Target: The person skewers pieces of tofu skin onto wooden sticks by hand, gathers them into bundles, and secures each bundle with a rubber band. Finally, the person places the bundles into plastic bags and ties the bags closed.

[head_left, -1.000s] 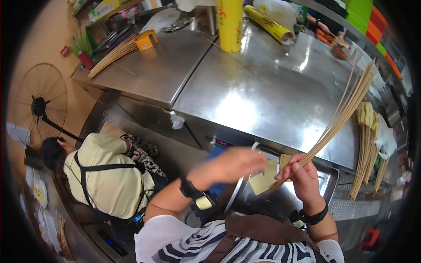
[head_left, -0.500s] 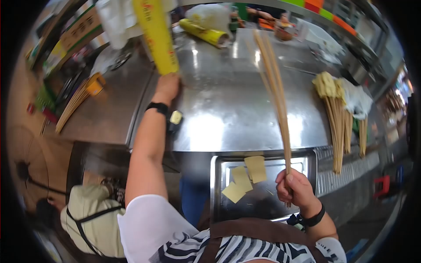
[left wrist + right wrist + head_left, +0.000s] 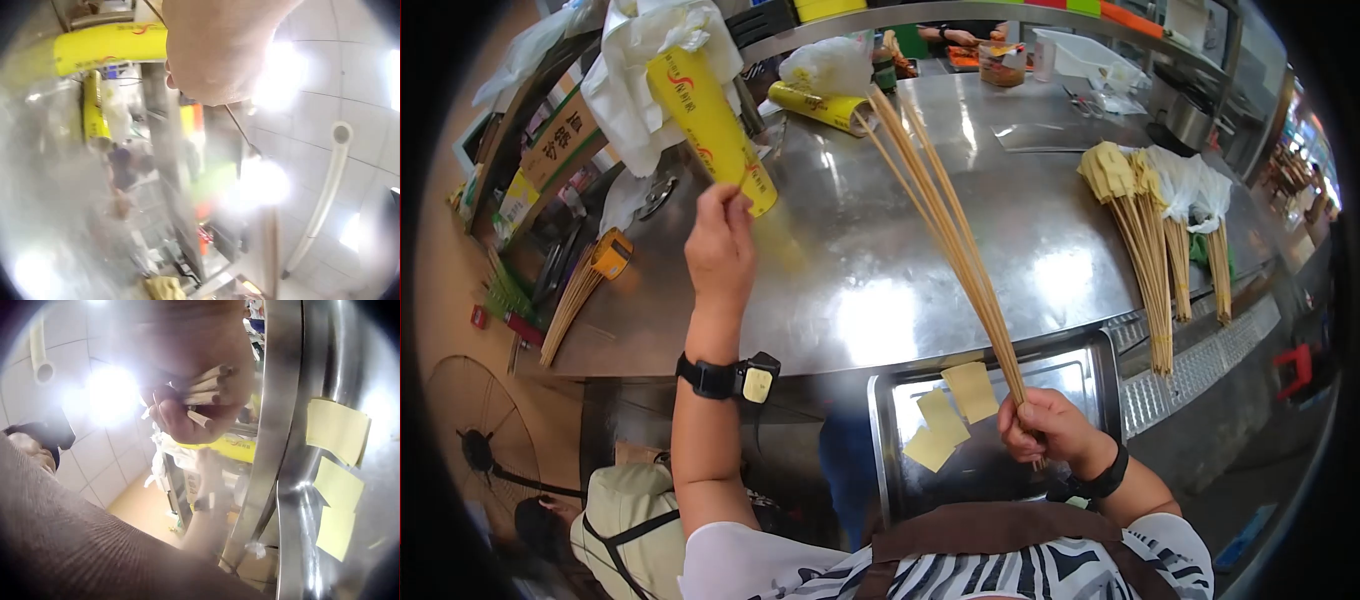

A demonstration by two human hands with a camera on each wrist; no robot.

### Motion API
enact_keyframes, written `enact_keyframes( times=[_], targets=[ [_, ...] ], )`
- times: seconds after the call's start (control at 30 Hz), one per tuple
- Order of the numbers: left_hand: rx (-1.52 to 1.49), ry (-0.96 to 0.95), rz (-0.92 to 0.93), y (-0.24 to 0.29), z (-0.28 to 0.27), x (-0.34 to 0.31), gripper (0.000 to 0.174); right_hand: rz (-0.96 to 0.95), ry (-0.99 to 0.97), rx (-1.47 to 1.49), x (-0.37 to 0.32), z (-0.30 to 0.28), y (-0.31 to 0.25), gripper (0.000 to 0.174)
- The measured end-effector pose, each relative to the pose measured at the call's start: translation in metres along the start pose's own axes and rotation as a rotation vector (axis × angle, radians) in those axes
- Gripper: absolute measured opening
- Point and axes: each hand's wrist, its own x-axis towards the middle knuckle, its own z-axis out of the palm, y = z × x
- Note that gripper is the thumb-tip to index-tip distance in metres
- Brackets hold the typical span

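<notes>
My right hand (image 3: 1050,425) grips a bundle of long bamboo skewers (image 3: 955,240) near one end, over the metal tray (image 3: 878,430). The bundle leans up and to the left, and its cut ends (image 3: 206,397) poke out of the fist in the right wrist view. With curled fingers, my left hand (image 3: 720,245) is raised by the foot of an upright yellow cling film roll (image 3: 705,120). The left wrist view has a single thin stick (image 3: 239,128) running through that hand's grasp. Several pale yellow square sheets (image 3: 970,392) lie in the tray.
Skewer bundles with yellow folded tops (image 3: 1135,270) lie at the table's right end, beside bagged ones (image 3: 1185,190). More skewers (image 3: 570,310) and an orange roll (image 3: 612,255) are at the left. A second cling film roll (image 3: 815,105) lies behind. Someone (image 3: 625,540) is low at left, near a fan (image 3: 475,450).
My left hand went from over the tray to the table by the upright roll, then lifted slightly back. The right hand keeps the skewers, now tilted left. The head view has turned.
</notes>
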Motion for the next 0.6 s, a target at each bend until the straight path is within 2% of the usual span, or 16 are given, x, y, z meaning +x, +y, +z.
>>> enact_keyframes(
  times=[0.07,0.13,0.2,0.23,0.27,0.3,0.4,0.53,0.57,0.6],
  targets=[
    [-0.231,0.221,0.105,0.024,-0.018,0.014,0.008,-0.017,-0.002,0.011,0.003,0.0,0.001,0.029],
    [-0.593,0.351,0.0,0.058,-0.042,0.028,0.01,-0.017,-0.014,0.004,0.007,0.002,0.0,0.03],
    [-0.789,0.413,-0.226,0.07,-0.064,0.04,0.012,-0.041,-0.013,-0.014,0.008,0.004,-0.001,0.031],
    [-0.79,0.392,-0.258,0.069,-0.07,0.043,0.012,-0.049,-0.036,-0.004,0.01,0.003,-0.001,0.031],
    [-0.951,0.364,-0.366,0.066,-0.073,0.046,0.014,-0.06,-0.049,0.01,0.01,0.002,0.0,0.032],
    [-1.114,0.333,-0.484,0.063,-0.068,0.042,0.016,-0.037,-0.054,0.061,0.011,0.001,0.0,0.033],
    [-1.247,0.2,-0.651,0.068,-0.037,0.025,0.018,-0.025,-0.029,0.125,0.009,-0.003,0.002,0.035],
    [-1.146,0.086,-0.648,0.096,-0.003,0.003,0.022,-0.047,-0.046,0.123,0.006,-0.004,0.002,0.04],
    [-1.145,0.098,-0.626,0.099,0.0,0.002,0.021,-0.064,-0.119,0.168,0.006,-0.011,0.006,0.044],
    [-1.152,0.092,-0.625,0.097,0.002,0.005,0.021,-0.071,-0.112,0.167,0.004,-0.011,0.004,0.044]
  ],
)
